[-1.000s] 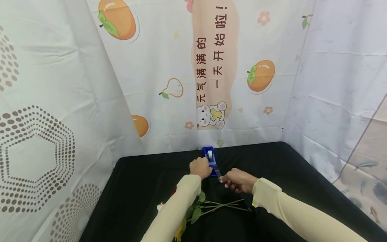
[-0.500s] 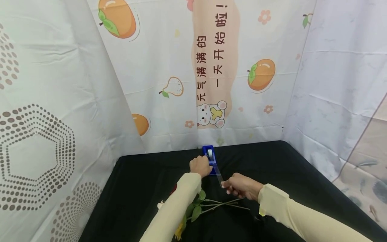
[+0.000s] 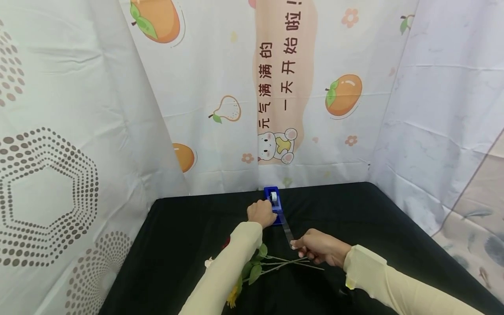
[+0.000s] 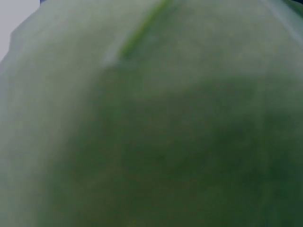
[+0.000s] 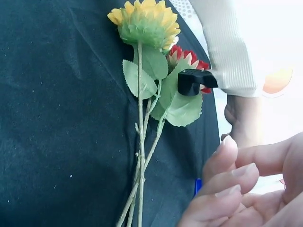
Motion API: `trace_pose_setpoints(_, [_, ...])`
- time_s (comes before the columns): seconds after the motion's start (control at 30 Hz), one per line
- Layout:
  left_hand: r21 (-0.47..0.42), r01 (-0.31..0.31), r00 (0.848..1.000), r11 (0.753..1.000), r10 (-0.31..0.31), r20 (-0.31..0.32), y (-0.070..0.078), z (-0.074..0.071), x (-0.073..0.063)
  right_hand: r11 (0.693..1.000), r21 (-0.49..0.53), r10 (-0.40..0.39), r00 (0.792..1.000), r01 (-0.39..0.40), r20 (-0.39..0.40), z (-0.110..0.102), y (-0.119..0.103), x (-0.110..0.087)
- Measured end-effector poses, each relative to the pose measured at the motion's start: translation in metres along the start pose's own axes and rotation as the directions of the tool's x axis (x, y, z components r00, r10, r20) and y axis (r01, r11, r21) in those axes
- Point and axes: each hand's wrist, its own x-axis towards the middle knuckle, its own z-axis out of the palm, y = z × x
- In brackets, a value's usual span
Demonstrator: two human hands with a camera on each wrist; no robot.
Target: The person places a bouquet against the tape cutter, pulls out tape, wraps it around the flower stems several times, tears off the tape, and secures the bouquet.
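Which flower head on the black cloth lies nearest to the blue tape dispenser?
The red flower head, partly hidden by the left sleeve. The white flower head and yellow flower head lie farther from the tape dispenser, toward the person.

At the near left of the blue tape dispenser (image 3: 277, 204), the left hand (image 3: 261, 213) hides part of it, and nearer still the left sleeve (image 3: 225, 267) partly covers the flower heads (image 3: 233, 296). The left wrist view is mostly a green surface (image 4: 151, 142) too blurred to identify; the right wrist view's edges cut off the right hand (image 5: 251, 207) and stems (image 5: 140, 189).
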Motion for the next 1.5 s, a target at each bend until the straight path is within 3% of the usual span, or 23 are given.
trace_pose_setpoints(0.27, [-0.079,0.001,0.995,0.997,0.007,0.1,-0.006,-0.013,-0.006,0.999,0.003,-0.05,0.997,0.05,0.05,0.003,0.017,0.007])
trace_pose_setpoints(0.43, [-0.09,-0.11,0.98,0.99,0.123,0.154,-0.005,-0.032,-0.02,0.998,0.001,-0.065,0.997,0.065,0.048,-0.002,0.027,0.007])
trace_pose_setpoints(0.53, [-0.118,-0.24,0.935,0.964,0.262,0.238,-0.003,-0.042,-0.034,0.998,0.008,-0.063,0.997,0.062,0.04,-0.005,0.03,0.006])
trace_pose_setpoints(0.63, [-0.103,-0.388,0.864,0.916,0.401,0.306,0.004,-0.05,-0.055,0.999,0.006,-0.051,0.998,0.051,0.034,-0.007,0.033,0.003])
trace_pose_setpoints(0.73, [0.003,-0.529,0.8,0.849,0.498,0.334,0.01,-0.048,-0.077,0.999,-0.001,-0.052,0.998,0.052,0.033,-0.007,0.034,0.001])
trace_pose_setpoints(0.83, [0.11,-0.599,0.771,0.793,0.534,0.348,0.011,-0.04,-0.096,0.998,-0.004,-0.059,0.998,0.059,0.033,-0.006,0.035,0.001])
trace_pose_setpoints(1.0, [0.195,-0.63,0.76,0.752,0.545,0.355,0.007,-0.027,-0.112,0.998,-0.012,-0.062,0.998,0.062,0.026,-0.004,0.035,0.003])
trace_pose_setpoints(1.23, [0.191,-0.688,0.719,0.7,0.621,0.313,0.0,-0.014,-0.118,0.999,-0.008,-0.045,0.999,0.045,0.022,0.001,0.036,0.008])
trace_pose_setpoints(1.5, [0.258,-0.699,0.715,0.666,0.648,0.263,0.0,-0.008,-0.125,0.999,0.018,-0.052,0.998,0.051,0.039,0.005,0.035,0.009])
